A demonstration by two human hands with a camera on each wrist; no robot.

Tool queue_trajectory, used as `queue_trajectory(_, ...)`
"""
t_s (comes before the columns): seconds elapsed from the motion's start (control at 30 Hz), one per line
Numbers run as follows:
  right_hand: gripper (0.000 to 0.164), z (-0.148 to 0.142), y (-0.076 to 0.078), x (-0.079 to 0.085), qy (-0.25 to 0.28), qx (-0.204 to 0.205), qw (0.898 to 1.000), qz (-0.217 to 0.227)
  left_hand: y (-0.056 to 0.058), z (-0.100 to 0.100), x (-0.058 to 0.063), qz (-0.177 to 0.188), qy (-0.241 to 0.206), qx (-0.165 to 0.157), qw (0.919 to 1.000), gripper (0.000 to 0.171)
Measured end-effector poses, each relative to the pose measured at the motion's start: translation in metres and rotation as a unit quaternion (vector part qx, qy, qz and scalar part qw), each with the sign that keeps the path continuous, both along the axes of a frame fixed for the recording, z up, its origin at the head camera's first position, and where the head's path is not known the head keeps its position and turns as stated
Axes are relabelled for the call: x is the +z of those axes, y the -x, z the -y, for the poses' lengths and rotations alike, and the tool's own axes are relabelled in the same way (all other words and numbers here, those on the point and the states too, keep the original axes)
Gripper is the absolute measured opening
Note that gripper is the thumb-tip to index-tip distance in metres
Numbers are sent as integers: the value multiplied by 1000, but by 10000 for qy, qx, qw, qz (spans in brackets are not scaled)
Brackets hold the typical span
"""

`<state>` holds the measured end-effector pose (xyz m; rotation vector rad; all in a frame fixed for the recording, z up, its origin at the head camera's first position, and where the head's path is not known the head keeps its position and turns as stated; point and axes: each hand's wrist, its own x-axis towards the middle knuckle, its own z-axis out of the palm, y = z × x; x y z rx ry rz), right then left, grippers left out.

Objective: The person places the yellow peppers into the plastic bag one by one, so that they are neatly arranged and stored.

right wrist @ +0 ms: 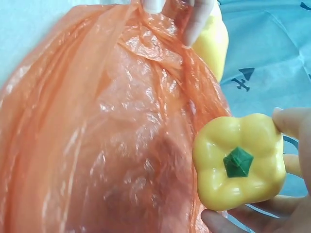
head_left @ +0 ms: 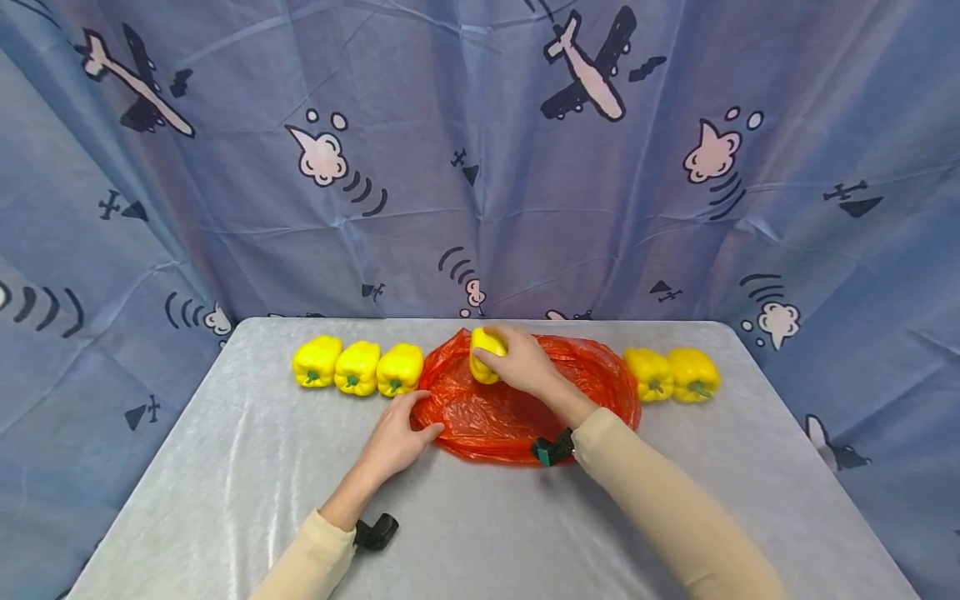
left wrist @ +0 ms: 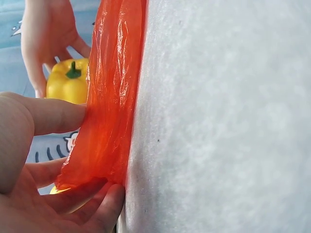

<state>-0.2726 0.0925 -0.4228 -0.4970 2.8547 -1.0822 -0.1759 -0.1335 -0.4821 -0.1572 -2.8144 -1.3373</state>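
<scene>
- The right wrist view shows the green-stemmed end of the held yellow pepper (right wrist: 239, 162); in the head view the right hand (head_left: 525, 362) covers much of it and the stem does not show.
- The right hand's fingers and thumb clamp the pepper, which the head view places over the opening of the red plastic bag (head_left: 480, 417); how high it is, I cannot tell.
- The left wrist view shows the left hand (head_left: 397, 433) with thumb and fingers set apart, bent about the bag's rim, film between them.
- Red film hides one edge of the held pepper there; in the head view the right forearm crosses part of the bag.
- A row of three peppers (head_left: 357, 367) stands just beside the bag's left end, a pair of peppers (head_left: 648, 371) at its right end.
- Behind lies a blue curtain (head_left: 420, 83) printed with planes; beneath, a pale table (head_left: 225, 500).
- Counted: six peppers, one bag, two hands.
</scene>
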Motion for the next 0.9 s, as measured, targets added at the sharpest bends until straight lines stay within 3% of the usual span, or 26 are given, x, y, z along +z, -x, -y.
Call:
queue_trajectory(0.6,62,30,9,-14,-238,119,9988,418,0,0,-1,-68,16,-40,10000,55)
queue_trajectory(0.9,62,33,9,-12,-250,252,9977,584,-1,1,0,-62,-14,-43,10000,55)
